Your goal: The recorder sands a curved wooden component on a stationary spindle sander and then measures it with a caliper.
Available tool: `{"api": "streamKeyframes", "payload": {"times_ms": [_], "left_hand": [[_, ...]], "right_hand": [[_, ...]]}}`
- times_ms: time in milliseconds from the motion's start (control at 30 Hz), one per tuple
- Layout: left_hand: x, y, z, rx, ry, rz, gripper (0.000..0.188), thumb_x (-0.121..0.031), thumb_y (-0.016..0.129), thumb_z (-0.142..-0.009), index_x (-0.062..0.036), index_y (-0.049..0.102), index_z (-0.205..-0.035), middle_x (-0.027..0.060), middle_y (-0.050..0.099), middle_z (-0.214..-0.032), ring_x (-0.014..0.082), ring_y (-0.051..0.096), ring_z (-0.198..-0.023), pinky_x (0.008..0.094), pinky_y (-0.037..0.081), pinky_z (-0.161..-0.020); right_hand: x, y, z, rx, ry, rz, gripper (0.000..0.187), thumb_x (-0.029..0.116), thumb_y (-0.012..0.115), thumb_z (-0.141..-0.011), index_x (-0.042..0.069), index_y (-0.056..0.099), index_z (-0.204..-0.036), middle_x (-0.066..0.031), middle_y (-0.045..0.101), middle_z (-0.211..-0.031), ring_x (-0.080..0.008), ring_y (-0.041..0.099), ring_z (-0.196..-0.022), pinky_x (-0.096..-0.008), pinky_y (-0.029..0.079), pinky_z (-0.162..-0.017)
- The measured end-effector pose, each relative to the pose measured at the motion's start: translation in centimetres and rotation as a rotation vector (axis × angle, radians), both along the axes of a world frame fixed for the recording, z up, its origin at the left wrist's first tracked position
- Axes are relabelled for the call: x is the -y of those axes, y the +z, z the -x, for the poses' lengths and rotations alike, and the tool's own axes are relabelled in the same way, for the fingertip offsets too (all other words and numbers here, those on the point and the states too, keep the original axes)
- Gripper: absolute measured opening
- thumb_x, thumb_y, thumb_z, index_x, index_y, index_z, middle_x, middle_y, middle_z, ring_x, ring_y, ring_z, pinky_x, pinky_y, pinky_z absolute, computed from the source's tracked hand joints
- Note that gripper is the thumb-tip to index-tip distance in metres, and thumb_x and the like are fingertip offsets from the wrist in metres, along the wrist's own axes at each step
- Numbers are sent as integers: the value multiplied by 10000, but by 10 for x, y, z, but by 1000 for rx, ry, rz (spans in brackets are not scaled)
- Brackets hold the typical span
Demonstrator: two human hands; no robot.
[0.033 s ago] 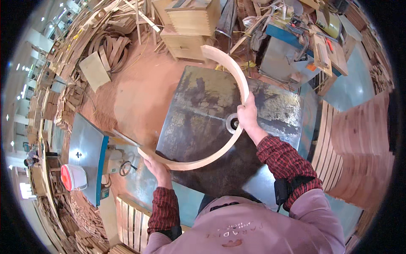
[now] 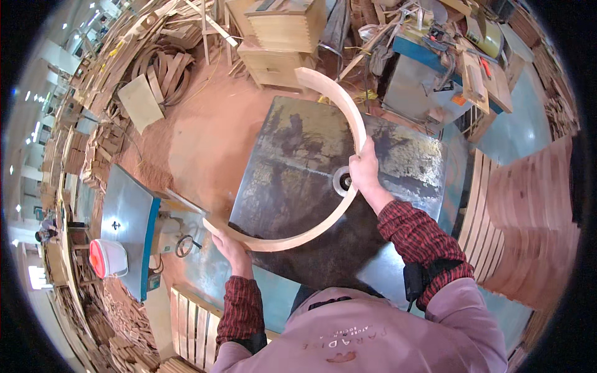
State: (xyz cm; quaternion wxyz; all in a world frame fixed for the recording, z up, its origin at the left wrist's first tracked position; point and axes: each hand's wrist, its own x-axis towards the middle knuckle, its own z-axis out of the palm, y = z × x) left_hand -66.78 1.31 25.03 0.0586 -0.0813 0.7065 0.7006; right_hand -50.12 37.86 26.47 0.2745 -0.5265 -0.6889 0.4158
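A pale curved wooden strip point(image 2: 316, 231), bent like a large arc, is held over a dark metal machine table point(image 2: 286, 161). My left hand point(image 2: 231, 250) grips it close to its near left end, beyond the table's edge. Farther along the arc, my right hand point(image 2: 365, 165) is wrapped around it beside a round spindle opening point(image 2: 344, 181) in the tabletop. From there the strip's far end reaches past the table's back edge. Whether the wood touches the spindle is hard to tell, since the right hand and strip partly cover that spot.
Left stands a blue-edged machine point(image 2: 130, 217) with a handwheel point(image 2: 185, 247) and a white bucket with a red lid point(image 2: 107, 259). Wooden boxes point(image 2: 280, 62) rise behind the table. Stacked boards point(image 2: 528, 211) line the right; a cluttered bench point(image 2: 435, 68) stands far right. Reddish sawdust covers the floor point(image 2: 202, 137).
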Motion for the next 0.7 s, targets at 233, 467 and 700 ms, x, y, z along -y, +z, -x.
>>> {"api": "streamKeyframes", "payload": {"times_ms": [233,467,700], "left_hand": [[49,15,-27,-89,24,158,531,-207,509,-1076,18,365,-1536,159,491,-1480,284,492,-1340,400,386,-1134],[11,69,-93,-755,-454,683,558,-97,672,-918,35,509,-1435,267,487,-1514,443,435,-1434,518,346,-1194],[-82,98,-176,-547,-1255,852,441,-418,659,-962,2,587,-1077,225,702,-1053,428,700,-967,538,569,-827]], "right_hand": [[25,6,-11,31,104,53,699,18,550,-863,64,369,-1536,-266,587,-1369,-457,585,-1253,-479,466,-1056],[50,1,-29,23,132,18,643,53,541,-867,127,421,-1495,-247,611,-1308,-450,607,-1212,-503,480,-1015],[77,4,-48,-59,124,-31,611,-27,529,-822,73,458,-1420,-235,617,-1263,-431,588,-1245,-478,442,-1050]]}}
